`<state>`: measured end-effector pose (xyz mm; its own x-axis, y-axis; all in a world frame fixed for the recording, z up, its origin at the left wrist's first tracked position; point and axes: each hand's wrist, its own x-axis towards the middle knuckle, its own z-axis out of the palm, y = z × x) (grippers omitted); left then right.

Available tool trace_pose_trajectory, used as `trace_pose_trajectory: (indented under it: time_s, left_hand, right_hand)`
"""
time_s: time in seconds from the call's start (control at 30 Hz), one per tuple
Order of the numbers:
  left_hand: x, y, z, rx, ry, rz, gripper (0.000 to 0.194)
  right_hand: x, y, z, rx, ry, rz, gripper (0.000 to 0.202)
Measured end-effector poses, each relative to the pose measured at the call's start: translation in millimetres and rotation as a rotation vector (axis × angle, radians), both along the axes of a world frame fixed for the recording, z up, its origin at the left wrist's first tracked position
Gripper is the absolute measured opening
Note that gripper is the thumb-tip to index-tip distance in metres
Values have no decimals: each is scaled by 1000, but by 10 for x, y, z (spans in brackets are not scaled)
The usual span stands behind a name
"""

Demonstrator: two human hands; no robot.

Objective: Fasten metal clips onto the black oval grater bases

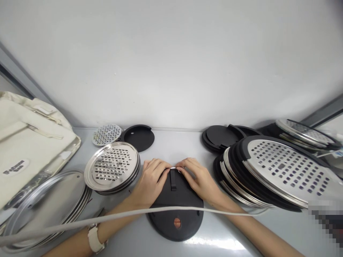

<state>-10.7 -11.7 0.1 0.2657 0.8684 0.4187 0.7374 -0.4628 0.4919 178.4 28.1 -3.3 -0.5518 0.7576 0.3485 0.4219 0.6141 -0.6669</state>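
A round black disc-shaped piece [175, 200] lies on the grey table between my hands, with a short strap and a small metal ring [173, 168] at its far edge. My left hand [153, 182] pinches the ring's left side between thumb and forefinger, its wrist wearing a cream watch band. From the other side, my right hand [197, 178] pinches the same ring with thumb and fingertips. A small copper-coloured spot shows near the disc's front edge. A pale cord [107, 218] crosses in front of both forearms and the disc.
Stacked perforated metal discs [112, 166] and plain metal discs [53, 203] stand at left, beside a cream bag [29, 142]. Black round trays [138, 137] lie behind. Tilted stacks of black and perforated discs [289, 167] fill the right. A white wall [171, 64] rises behind.
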Motion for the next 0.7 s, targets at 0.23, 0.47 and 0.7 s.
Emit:
trace_pose_trajectory:
  time_s: [0.23,0.47,0.7]
  left_hand:
    - [1,-3,1,28,-1,12,14]
    - [1,8,-29,36,9,24,15]
    - [-4,10,-21,-11,-17,-8,16]
  right_hand:
    - [-6,3,21,9,-20,30,18]
    - [4,1,32,39,-35,67,23]
    - [2,-1,25,8,-19,39,21]
